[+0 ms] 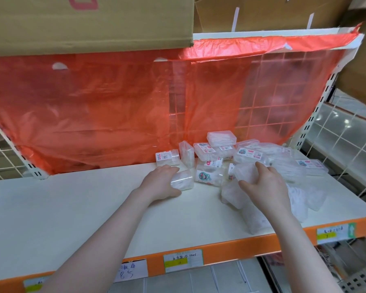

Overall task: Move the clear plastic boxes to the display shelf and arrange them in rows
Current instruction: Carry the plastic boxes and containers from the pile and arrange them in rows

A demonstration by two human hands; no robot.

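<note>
Several clear plastic boxes lie in a loose heap (260,157) on the right half of the white display shelf (76,208). Some carry printed labels, and one box (221,139) sits on top of the others at the back. My left hand (160,183) grips a clear box (183,180) lying on the shelf at the heap's left edge. My right hand (264,185) holds another clear box (244,172) in the middle of the heap, thumb below and fingers over its top. More boxes (256,220) lie under my right forearm near the shelf's front edge.
A red translucent plastic sheet (114,106) hangs over the wire-grid back panel. Cardboard cartons (89,22) sit on the shelf above. The shelf's orange front rail (226,251) carries paper price tags. A slotted upright post (311,121) stands at the right.
</note>
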